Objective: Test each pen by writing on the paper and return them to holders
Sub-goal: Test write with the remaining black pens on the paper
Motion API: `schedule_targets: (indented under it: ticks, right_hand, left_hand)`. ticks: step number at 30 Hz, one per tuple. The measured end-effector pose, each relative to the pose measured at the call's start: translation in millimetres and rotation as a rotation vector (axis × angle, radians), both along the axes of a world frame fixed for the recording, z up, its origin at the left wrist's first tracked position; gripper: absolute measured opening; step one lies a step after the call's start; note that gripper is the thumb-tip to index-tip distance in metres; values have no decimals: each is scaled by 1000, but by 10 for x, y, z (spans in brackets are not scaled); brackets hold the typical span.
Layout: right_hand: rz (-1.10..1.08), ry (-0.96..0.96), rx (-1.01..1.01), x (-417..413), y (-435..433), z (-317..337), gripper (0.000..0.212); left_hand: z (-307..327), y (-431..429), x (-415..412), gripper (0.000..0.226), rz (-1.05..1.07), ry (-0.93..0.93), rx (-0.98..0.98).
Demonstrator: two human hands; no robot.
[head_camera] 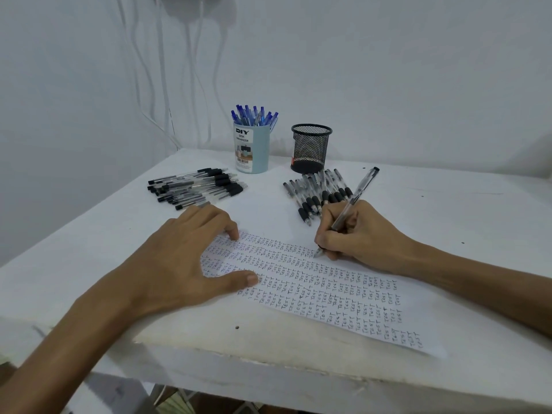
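Note:
A white paper (337,297) covered in rows of the word TEST lies on the white table. My right hand (355,231) grips a clear black-capped pen (357,194), its tip touching the paper's upper edge. My left hand (179,264) lies flat on the paper's left end, fingers spread. A pile of black pens (194,186) sits at the back left, another pile of black pens (319,192) lies in front of the mesh holder. A light blue holder (252,150) contains several blue pens (254,115). The black mesh holder (310,147) looks empty.
The white table (448,204) stands against a white wall, its chipped front edge (268,360) close to me. White cables (191,70) hang down the wall behind the left corner. Floor shows below the table edge.

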State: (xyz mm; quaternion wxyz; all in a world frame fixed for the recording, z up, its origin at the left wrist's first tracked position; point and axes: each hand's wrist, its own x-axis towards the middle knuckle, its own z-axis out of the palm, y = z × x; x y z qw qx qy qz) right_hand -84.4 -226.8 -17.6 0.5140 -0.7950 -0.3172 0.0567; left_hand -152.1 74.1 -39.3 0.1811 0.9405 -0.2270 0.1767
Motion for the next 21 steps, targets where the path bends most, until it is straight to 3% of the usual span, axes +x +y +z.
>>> schedule_targets:
  ticks: [21]
  right_hand:
    - [-41,2,-14,2,20,9,22]
  left_hand:
    - [5,-6,2,62,6,11,11]
